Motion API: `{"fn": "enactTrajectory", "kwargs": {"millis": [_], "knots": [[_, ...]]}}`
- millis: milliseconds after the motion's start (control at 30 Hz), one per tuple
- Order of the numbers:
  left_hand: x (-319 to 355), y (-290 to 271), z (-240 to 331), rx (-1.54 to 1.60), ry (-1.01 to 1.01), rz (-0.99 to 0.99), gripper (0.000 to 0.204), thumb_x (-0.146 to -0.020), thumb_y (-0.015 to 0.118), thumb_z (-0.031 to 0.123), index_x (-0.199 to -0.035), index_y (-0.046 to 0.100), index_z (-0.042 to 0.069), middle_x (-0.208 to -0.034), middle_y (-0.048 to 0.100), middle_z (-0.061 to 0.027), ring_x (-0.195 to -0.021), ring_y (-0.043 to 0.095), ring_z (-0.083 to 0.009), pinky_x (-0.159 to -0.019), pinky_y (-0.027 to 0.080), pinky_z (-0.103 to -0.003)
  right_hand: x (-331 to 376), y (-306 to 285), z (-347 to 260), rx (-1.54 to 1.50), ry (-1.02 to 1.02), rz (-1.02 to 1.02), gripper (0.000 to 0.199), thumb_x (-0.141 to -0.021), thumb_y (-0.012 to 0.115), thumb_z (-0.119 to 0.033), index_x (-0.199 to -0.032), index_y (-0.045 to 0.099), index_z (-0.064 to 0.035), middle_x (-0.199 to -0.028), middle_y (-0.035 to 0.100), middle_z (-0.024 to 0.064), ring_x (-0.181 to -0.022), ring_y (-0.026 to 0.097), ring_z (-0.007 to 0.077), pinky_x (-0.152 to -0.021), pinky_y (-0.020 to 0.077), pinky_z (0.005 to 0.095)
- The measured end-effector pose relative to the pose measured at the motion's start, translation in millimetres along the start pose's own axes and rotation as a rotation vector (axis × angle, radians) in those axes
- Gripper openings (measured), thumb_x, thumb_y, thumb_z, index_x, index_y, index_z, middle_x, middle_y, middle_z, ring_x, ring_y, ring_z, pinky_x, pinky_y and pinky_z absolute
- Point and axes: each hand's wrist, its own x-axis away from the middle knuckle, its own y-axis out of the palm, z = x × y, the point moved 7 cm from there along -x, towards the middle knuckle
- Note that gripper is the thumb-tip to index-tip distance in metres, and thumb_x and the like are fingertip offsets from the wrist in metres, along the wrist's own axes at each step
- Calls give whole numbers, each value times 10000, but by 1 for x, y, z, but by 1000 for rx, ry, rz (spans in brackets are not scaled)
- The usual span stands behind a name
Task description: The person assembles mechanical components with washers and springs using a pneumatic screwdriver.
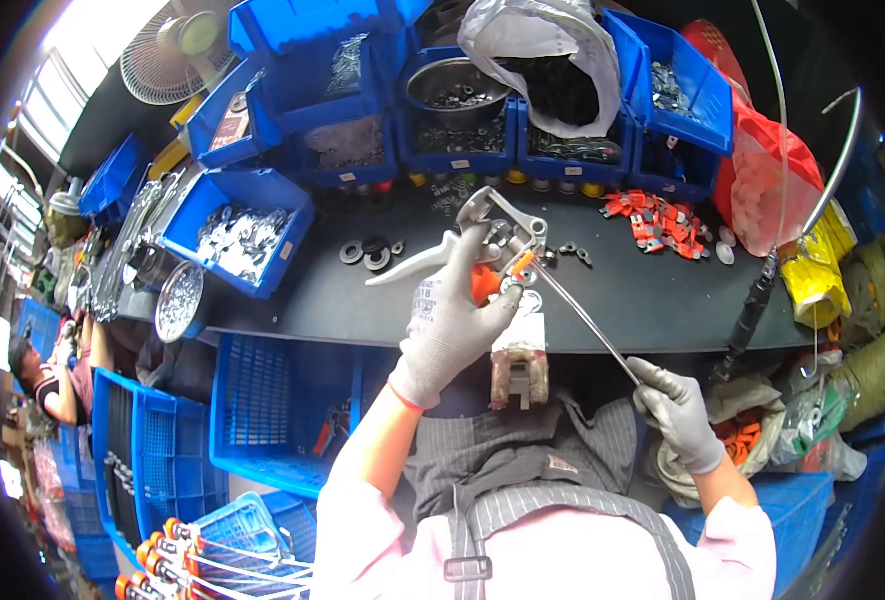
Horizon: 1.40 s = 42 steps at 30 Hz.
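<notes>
My left hand [452,320], in a grey-white glove, is closed around a silver cast-metal trigger handle [515,218] with a long pale lever [412,264]. An orange part [483,284] shows by its fingers. My right hand [680,415], gloved too, grips the lower end of a thin metal rod [587,320]. That rod slants up to the handle, where a small orange piece [523,264] sits at its upper end. Whether the rod passes through the handle is hard to tell. Just below stands a worn metal fixture [519,370] at the bench edge.
Blue bins [459,160] of small metal parts line the back of the dark bench [362,315]. Orange-red clips [657,222] are piled at right, near a hanging cable [752,310]. Washers [374,250] lie left of my hand. Blue crates [252,400] stand below; a person [57,390] sits far left.
</notes>
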Motion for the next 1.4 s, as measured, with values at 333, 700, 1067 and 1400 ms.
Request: {"fn": "enactTrajectory", "kwargs": {"millis": [333,700,1067,1400], "knots": [[42,-36,16,-14,192,82,674,-879,886,110,-1485,606,16,-1197,782,-183,-1098,807,-295,-989,616,-382,9,66,-8,-733,401,-448,440,-1132,587,-73,-1561,670,-124,-793,515,16,-615,352,58,-501,238,210],[113,-80,60,128,208,-100,792,-765,872,7,-1500,577,-14,-1412,686,-208,-1261,727,-329,-1065,584,-434,-10,78,-11,598,-634,-222,330,-1007,658,-16,-1334,708,-8,-999,731,130,-870,732,287,-751,557,403],[217,69,-27,5,69,-433,496,-907,721,-62,-1396,719,24,-1193,689,-260,-1030,727,-444,-894,599,-483,-90,148,348,1272,-361,-433,293,-1059,548,-219,-1194,756,-63,-1101,790,201,-986,782,399,-821,621,542],[204,120,-121,-172,60,-489,474,-944,738,123,-1415,696,86,-1256,637,-247,-1077,691,-454,-849,598,-525,-109,135,279,913,-137,-365,432,-1058,671,-396,-1369,736,-103,-1142,794,207,-1062,771,407,-948,604,519]]}}
